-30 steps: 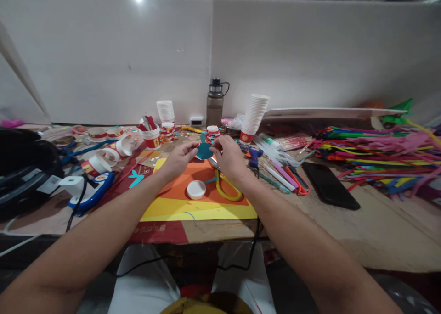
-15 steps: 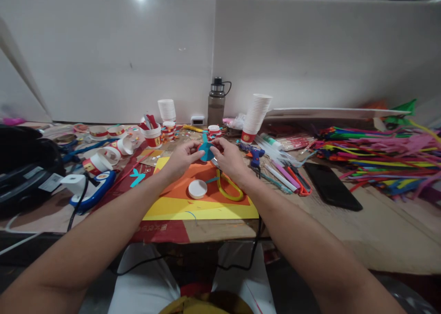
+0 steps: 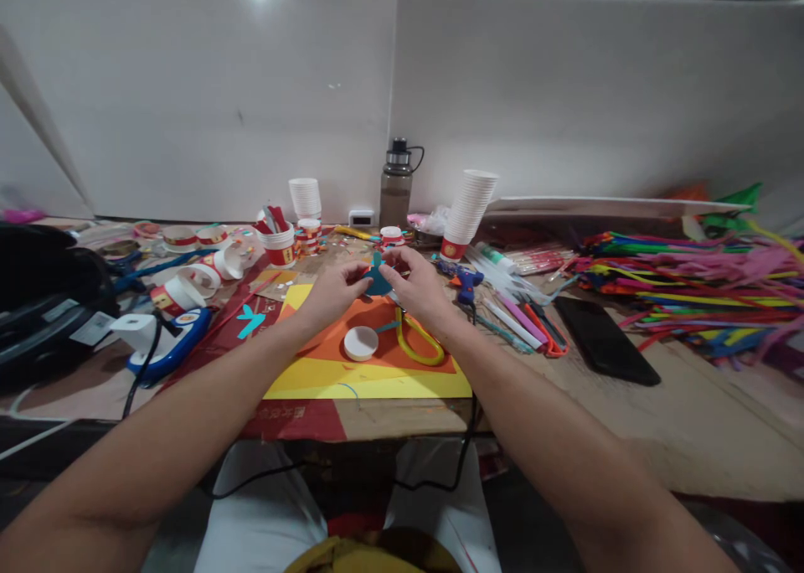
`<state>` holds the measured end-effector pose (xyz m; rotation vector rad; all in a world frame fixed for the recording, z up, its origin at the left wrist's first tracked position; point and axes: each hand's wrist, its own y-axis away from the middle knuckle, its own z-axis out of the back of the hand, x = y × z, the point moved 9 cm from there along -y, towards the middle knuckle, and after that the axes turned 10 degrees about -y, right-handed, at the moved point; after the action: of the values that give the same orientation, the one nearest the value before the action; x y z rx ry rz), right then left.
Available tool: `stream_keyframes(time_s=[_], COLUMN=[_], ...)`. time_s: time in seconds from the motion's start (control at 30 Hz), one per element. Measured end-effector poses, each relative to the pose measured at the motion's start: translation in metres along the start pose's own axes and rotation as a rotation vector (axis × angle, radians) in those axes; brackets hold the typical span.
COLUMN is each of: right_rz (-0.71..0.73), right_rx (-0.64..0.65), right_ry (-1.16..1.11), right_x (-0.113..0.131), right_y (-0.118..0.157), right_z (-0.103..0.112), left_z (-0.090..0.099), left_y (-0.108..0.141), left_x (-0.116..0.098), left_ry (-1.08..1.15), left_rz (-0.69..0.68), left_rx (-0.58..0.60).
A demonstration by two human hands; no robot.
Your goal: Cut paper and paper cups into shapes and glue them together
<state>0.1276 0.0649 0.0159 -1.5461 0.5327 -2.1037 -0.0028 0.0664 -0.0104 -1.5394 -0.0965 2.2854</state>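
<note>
Between my two hands is a small blue paper cutout, round with a short tab at the top. My left hand pinches its left edge, and the fingers of my right hand close on its right edge. Below them, a white round paper cup base lies on orange paper over a yellow sheet. To its right, near my right wrist, rest yellow-handled scissors, their blades partly hidden by my hand. Turquoise paper strips lie left of the sheets.
A glue gun, pens and a black phone lie to the right, beside many coloured pipe cleaners. Stacked paper cups and a bottle stand behind. A blue-and-white power strip sits left.
The blue cutout has tilted between my fingers; its face looks darker and its top tab shorter. Both hands have shifted only slightly.
</note>
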Motion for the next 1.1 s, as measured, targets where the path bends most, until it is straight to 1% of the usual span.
stream_keyframes(time_s=[0.23, 0.4, 0.47, 0.53, 0.67, 0.77, 0.83, 0.87, 0.93, 1.1], right_rz=[-0.049, -0.053, -0.063, -0.077, -0.109, -0.209, -0.308, -0.341, -0.360, -0.294], right_rx=[0.005, 0.003, 0.007, 0.015, 0.023, 0.001, 0.005, 0.014, 0.035, 0.070], right_ry=[0.002, -0.029, -0.025, -0.032, -0.166, -0.250, -0.268, -0.271, -0.268, -0.201], right_x=[-0.001, -0.003, -0.003, -0.003, -0.006, -0.018, -0.028, -0.032, -0.036, -0.033], right_y=[0.001, 0.001, 0.002, 0.002, -0.001, -0.002, -0.001, 0.000, 0.001, 0.002], right_z=[0.000, 0.000, 0.000, -0.001, -0.003, -0.003, -0.005, -0.006, -0.009, -0.014], left_z=[-0.005, -0.005, -0.005, -0.007, -0.006, 0.000, 0.005, 0.008, 0.011, 0.010], left_y=[0.001, -0.001, -0.001, -0.002, -0.002, -0.004, -0.005, -0.005, -0.007, -0.007], left_x=[-0.001, 0.005, 0.005, 0.008, 0.020, 0.031, 0.036, 0.038, 0.037, 0.028], left_ry=[-0.220, -0.223, -0.185, -0.101, 0.196, 0.389, 0.452, 0.459, 0.440, 0.359], left_rz=[-0.035, -0.054, -0.065, -0.037, 0.131, 0.249, 0.288, 0.289, 0.258, 0.150], left_rx=[0.040, 0.056, 0.054, 0.066, 0.071, 0.005, -0.049, -0.070, -0.095, -0.098])
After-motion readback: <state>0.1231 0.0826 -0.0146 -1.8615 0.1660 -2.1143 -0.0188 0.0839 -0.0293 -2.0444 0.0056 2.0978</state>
